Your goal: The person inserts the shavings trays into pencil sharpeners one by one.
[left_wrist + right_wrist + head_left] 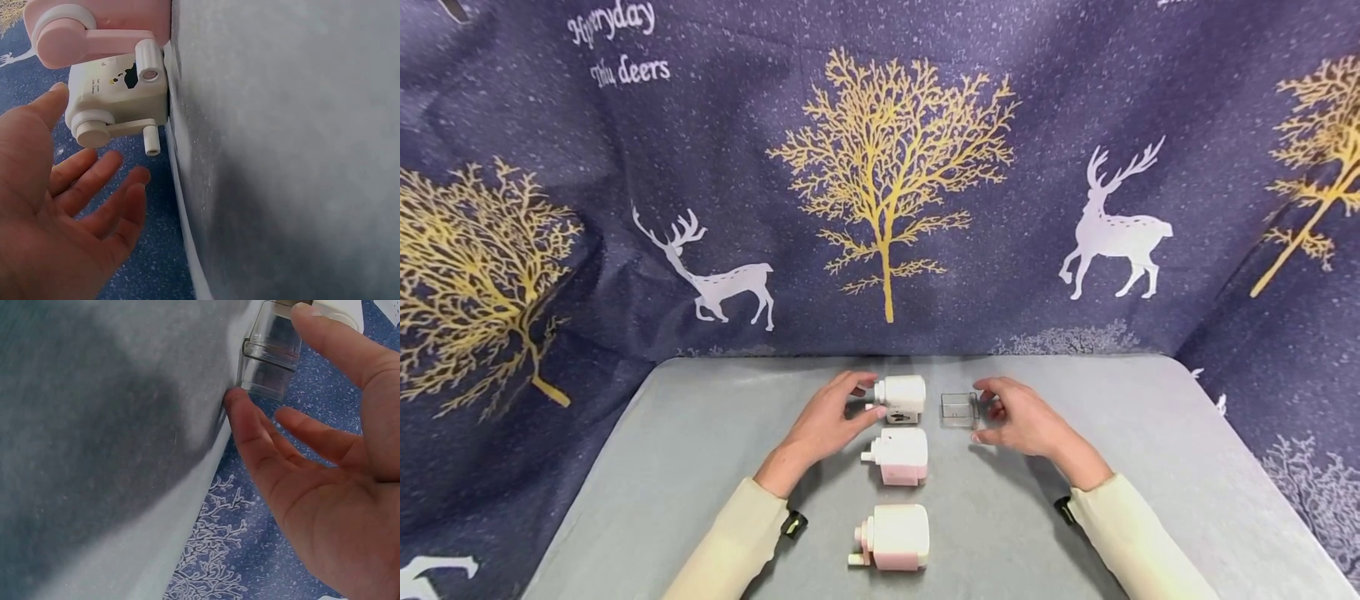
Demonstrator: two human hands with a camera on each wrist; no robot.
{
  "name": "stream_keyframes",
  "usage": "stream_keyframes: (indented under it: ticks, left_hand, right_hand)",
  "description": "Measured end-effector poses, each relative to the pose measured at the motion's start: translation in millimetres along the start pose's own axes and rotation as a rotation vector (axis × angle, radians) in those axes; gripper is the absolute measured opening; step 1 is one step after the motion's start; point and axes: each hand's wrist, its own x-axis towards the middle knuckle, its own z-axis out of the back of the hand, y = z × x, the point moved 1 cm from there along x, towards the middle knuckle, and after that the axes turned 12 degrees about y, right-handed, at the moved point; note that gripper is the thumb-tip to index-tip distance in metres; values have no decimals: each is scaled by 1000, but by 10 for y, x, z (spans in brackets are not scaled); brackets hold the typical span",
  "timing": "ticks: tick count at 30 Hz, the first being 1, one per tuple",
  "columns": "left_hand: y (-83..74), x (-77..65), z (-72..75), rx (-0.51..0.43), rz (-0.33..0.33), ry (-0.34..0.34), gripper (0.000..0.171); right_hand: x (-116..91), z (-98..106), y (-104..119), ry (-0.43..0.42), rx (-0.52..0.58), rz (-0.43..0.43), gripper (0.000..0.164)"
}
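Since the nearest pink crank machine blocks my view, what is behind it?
Behind the nearest machine in the head view stand another pink machine, then a white machine beside the left hand. Whatever tabletop its body covers cannot be seen.

The head view is brightly and fairly evenly lit, with soft-edged shadows on the bench (pixel 1000 533); the white sharpener (pixel 904 390) looks almost washed out. At upper left, lettering (pixel 617 42) appears doubled and broken, distorted. Both wrist views are dimmer: a blurry dark shadow (pixel 237 187) covers the lower middle of the left one, a broader one the left side of the right. Bench texture is soft in both.
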Motion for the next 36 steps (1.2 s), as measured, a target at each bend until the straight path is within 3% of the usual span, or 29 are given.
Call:
stream_keyframes:
  ticks: [16,26,36]
  left_hand:
    - [-30,79,-56,-12,-23,11,54]
    - [-39,124,-93,0,-29,18,53]
    - [-25,143,-90,-9,-35,35,54]
  right_hand:
    - [37,-29,-52,50,47,-43,67]
    - [51,-36,-70,38,31,7,56]
    - [78,-44,-75,39,44,-9,49]
